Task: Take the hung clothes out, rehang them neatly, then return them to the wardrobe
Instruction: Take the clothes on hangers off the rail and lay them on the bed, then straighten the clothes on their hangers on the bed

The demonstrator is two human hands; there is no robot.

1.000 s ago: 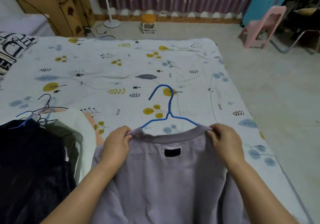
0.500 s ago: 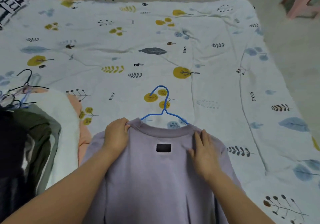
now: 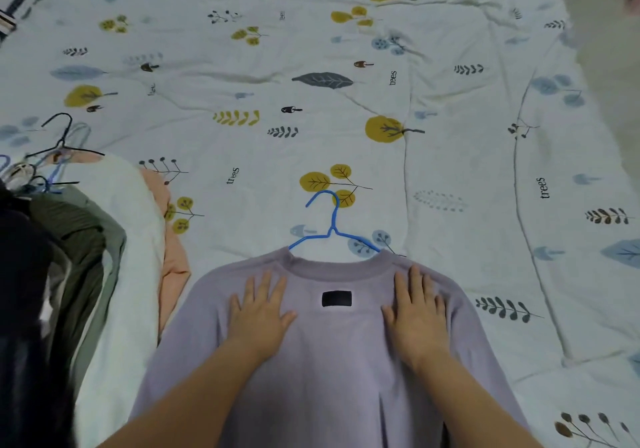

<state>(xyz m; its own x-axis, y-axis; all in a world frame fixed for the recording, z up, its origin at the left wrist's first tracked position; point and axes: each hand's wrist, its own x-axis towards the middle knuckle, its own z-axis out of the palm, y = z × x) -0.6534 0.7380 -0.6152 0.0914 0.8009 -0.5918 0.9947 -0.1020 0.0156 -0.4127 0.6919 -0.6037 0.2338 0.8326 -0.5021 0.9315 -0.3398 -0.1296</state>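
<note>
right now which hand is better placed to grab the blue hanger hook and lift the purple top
Left, marginally. The hook opens and leans toward the left hand, while the right hand lies flat, equally far back on the purple top.

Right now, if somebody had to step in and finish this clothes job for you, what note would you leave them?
Left hand: open, flat on the lilac sweatshirt, left of its black patch.
Right hand: open, flat to the patch's right.
The sweatshirt lies on the leaf-print bedsheet, blue wire hanger through its neck, hook pointing away.
Done: this one is hung and being smoothed.
Left: return it to the wardrobe, then handle the pile of hung clothes on the left.
</note>
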